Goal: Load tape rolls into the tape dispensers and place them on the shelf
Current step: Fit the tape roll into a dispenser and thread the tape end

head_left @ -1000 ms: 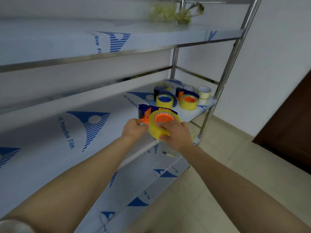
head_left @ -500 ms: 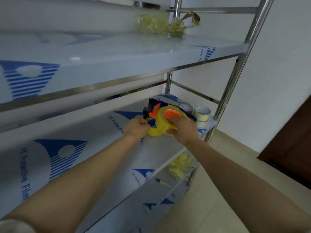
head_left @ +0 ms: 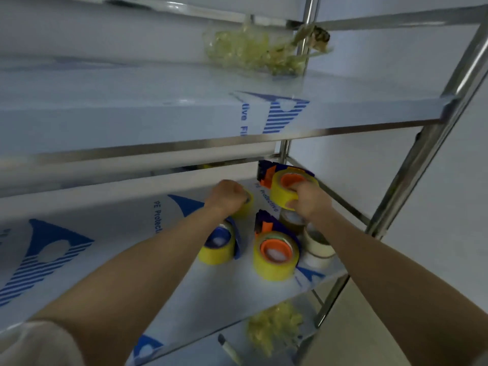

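Right hand (head_left: 309,204): fingers wrapped over yellow tape roll (head_left: 280,192) of held dispenser (head_left: 266,177), far right on middle shelf (head_left: 105,233). Left hand (head_left: 227,196): curled, knuckles up, just left, over second yellow roll (head_left: 247,208); grasp not discernible. Nearer, side by side: blue-hub dispenser (head_left: 217,243), orange-hub dispenser (head_left: 276,256), both loaded. Loose rolls (head_left: 317,245) at right.

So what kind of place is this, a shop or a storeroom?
Likely a storeroom or workroom: a steel shelving rack wrapped in blue-printed protective film, loaded tape dispensers on it, and a bare white wall.
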`<state>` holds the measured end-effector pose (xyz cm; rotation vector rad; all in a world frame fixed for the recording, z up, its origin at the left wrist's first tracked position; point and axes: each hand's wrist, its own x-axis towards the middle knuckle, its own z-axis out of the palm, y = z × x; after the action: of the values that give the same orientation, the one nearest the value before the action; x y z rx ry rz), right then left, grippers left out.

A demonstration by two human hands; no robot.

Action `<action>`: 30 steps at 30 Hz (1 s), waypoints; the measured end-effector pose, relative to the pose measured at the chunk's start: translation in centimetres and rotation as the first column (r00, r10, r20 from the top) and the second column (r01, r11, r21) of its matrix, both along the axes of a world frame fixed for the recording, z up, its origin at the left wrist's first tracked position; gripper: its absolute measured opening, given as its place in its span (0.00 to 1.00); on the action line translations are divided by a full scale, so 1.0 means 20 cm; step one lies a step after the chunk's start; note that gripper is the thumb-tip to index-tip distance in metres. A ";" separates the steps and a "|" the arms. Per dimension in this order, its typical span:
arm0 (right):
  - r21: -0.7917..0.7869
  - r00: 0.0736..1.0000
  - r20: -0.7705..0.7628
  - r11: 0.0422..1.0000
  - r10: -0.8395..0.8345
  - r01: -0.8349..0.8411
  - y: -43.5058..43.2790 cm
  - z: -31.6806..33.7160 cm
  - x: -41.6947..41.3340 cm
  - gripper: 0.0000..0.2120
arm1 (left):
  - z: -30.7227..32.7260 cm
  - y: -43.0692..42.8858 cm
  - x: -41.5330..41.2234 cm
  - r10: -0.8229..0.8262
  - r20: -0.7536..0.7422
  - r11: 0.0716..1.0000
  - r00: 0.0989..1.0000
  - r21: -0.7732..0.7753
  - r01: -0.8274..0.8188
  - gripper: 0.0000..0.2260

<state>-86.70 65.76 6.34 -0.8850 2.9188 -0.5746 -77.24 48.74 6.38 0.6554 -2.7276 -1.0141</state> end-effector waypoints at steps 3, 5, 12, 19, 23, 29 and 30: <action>0.007 0.996 0.063 0.997 0.070 -0.071 -0.01 -0.01 -0.23 0.22 | -0.01 0.03 -0.15 0.052 0.026 0.997 0.998 -0.065 -0.050 0.12; 0.068 0.997 0.064 0.997 0.034 -0.038 -0.04 0.00 -0.34 0.22 | -0.02 0.04 -0.23 0.047 0.073 0.993 0.996 -0.111 -0.038 0.07; 0.200 0.987 0.132 0.973 0.090 -0.115 -0.15 -0.09 -0.62 0.26 | -0.06 0.04 -0.42 0.063 0.187 0.977 0.980 -0.210 -0.023 0.21; 0.299 0.971 0.142 0.926 0.195 -0.230 -0.28 -0.14 -0.71 0.09 | -0.05 0.01 -0.49 0.115 0.249 0.936 0.962 -0.352 -0.021 0.22; 0.333 0.955 0.089 0.896 0.281 -0.295 -0.34 -0.24 -0.77 0.06 | -0.06 0.01 -0.49 0.138 0.232 0.925 0.963 -0.379 -0.041 0.21; 0.371 0.963 -0.002 0.894 0.271 -0.251 -0.35 -0.38 -0.82 0.24 | -0.08 0.02 -0.42 0.183 0.228 0.931 0.956 -0.353 -0.094 0.22; 0.373 0.965 0.039 0.892 0.259 -0.254 -0.36 -0.39 -0.84 0.31 | -0.08 0.02 -0.41 0.188 0.224 0.932 0.956 -0.349 -0.101 0.22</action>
<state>-103.48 58.49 -1.38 -1.1850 2.7103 0.0110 -85.34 49.19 4.82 0.9631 -2.9089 -0.4397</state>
